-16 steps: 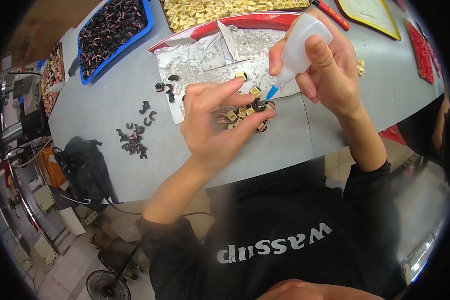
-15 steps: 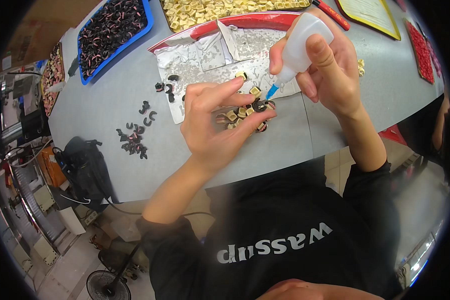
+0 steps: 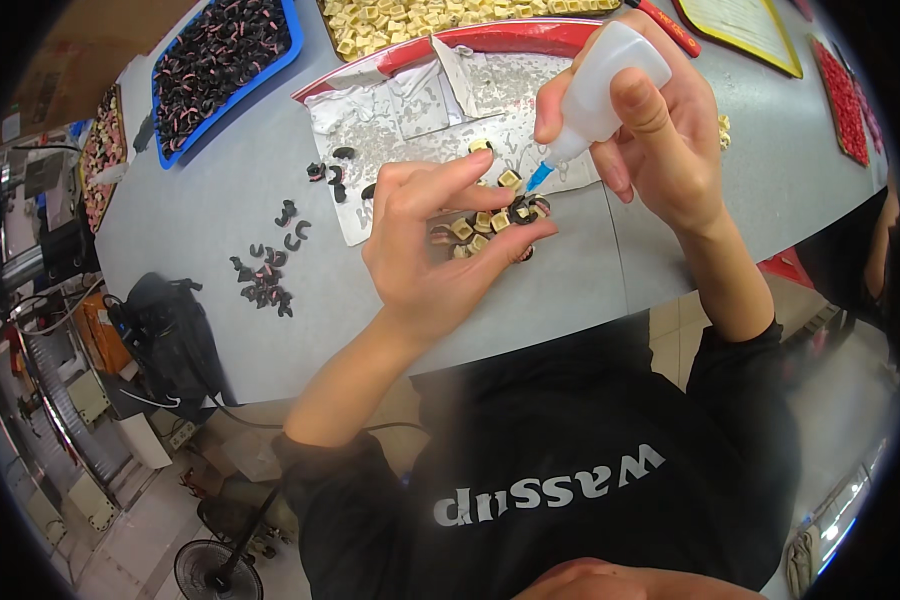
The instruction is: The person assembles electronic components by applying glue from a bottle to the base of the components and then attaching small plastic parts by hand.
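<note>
My right hand [image 3: 670, 140] is wrapped round a translucent white squeeze bottle [image 3: 615, 85], tilted with its blue dispensing tip [image 3: 539, 176] pointing down and left. Just below that tip, my left hand [image 3: 420, 235] pinches a small black curved piece [image 3: 522, 210] between thumb and fingers. Under and beside the left fingers lies a cluster of cream square pieces [image 3: 461, 229] joined with black curved ones. The fingers partly hide this cluster. Another cream piece [image 3: 481, 146] rests on the stained white paper [image 3: 380, 125] beyond my left fingertips.
Loose black curved pieces [image 3: 268, 285] lie on the grey table [image 3: 360, 310] at left. A blue tray [image 3: 298, 40] of black and pink pieces stands far left. Cream pieces [image 3: 400, 22] fill a tray at the back. A red marker [image 3: 670, 28] and a yellow-rimmed tray [image 3: 796, 65] lie far right.
The bottle's blue tip has shifted slightly up and left, away from the black curved piece. Both hands keep nearly the same pose and grip.
</note>
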`<state>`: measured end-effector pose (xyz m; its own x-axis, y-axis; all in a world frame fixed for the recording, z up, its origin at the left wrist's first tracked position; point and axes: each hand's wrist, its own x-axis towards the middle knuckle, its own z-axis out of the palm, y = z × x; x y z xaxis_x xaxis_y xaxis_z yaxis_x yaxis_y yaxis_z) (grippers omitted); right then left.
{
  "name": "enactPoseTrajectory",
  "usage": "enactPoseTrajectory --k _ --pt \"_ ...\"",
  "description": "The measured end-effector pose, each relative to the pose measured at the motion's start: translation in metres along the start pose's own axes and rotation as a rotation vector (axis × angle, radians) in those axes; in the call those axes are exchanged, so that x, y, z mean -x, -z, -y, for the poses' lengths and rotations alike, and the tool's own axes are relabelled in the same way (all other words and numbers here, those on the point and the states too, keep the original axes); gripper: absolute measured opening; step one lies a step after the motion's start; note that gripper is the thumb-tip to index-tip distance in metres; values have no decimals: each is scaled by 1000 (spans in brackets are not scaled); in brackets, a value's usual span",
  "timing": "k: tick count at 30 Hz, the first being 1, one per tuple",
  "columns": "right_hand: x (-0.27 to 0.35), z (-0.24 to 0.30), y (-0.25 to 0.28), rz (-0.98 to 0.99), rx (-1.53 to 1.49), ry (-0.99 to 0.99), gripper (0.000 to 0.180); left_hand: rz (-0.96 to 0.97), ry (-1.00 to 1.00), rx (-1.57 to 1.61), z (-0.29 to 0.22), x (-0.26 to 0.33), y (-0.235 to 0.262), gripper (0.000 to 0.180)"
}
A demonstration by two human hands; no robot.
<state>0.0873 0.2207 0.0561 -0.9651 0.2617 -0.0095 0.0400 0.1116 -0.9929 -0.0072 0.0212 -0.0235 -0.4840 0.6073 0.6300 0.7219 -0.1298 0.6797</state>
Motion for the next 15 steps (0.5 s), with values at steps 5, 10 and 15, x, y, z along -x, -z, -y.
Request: enactPoseTrajectory --k 5,10,15 --pt "-1 2 0 -10 21 7 40 0 -6 -3 0 0 1 65" --pt "-2 2 0 -22 9 0 44 2 -2 -3 1 0 1 65" --pt "-1 4 2 -41 11 2 44 12 -13 -13 -1 -3 2 65"
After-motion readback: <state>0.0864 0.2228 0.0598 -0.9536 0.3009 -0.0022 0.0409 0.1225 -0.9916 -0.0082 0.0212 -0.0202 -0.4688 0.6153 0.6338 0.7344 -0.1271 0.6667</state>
